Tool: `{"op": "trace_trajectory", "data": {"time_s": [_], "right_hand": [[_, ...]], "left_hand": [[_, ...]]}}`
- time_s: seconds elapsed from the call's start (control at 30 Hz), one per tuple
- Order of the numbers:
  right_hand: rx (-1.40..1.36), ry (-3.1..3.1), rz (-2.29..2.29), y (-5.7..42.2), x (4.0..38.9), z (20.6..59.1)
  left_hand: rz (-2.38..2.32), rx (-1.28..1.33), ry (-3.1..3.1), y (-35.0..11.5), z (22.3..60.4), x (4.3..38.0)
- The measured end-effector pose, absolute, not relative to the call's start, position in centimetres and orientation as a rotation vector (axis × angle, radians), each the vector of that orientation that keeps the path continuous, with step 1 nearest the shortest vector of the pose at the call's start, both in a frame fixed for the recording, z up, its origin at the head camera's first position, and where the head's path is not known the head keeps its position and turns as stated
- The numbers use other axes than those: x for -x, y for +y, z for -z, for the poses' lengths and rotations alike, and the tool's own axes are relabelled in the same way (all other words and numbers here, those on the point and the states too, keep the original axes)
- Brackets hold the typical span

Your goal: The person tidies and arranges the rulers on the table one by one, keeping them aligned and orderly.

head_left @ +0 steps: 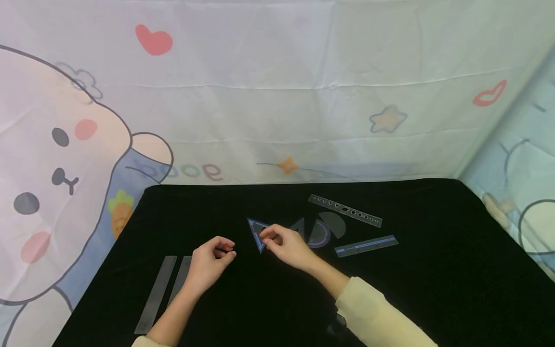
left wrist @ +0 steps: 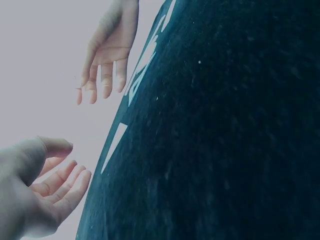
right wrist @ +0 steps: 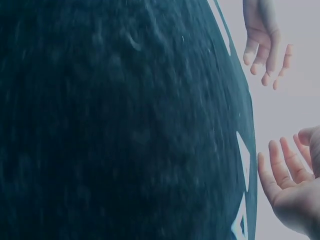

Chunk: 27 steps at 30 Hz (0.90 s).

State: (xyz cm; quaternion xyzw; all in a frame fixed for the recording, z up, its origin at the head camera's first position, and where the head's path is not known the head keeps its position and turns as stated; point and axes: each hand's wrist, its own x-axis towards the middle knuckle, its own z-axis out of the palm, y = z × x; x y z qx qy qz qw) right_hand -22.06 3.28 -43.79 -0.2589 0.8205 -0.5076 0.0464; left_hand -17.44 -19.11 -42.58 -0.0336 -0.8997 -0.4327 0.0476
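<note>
My left hand (head_left: 209, 262), fingers loosely curled, hovers in front of the strips on the left and holds nothing. Above the blue-marked set square (head_left: 253, 227) is my right hand (head_left: 288, 246), which partly hides it. In the right wrist view the fingers of the right hand (right wrist: 295, 192) are relaxed, apart from the cloth and empty. A second set square (head_left: 299, 224) shows behind that hand. Beside it lie a protractor with a purple-blue arc (head_left: 320, 234) and a plain see-through half-disc (head_left: 336, 224).
A see-through ruler with cut-out shapes (head_left: 364, 218) lies at the back, and a blue-striped ruler (head_left: 366, 246) to the right. Two grey strips lie at left, one long strip (head_left: 156, 294) and one strip (head_left: 179, 274) partly behind the left forearm. Black cloth (head_left: 433, 270) covers the table.
</note>
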Motion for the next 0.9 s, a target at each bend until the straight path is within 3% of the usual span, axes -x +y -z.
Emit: {"op": "trace_trajectory", "data": {"time_s": [0.9], "right_hand": [[0.596, 2.661, 1.423, 11.9, 25.0, 44.2]], "left_hand": [[1.364, 0.119, -2.768, -12.9, 41.9, 24.3]]}}
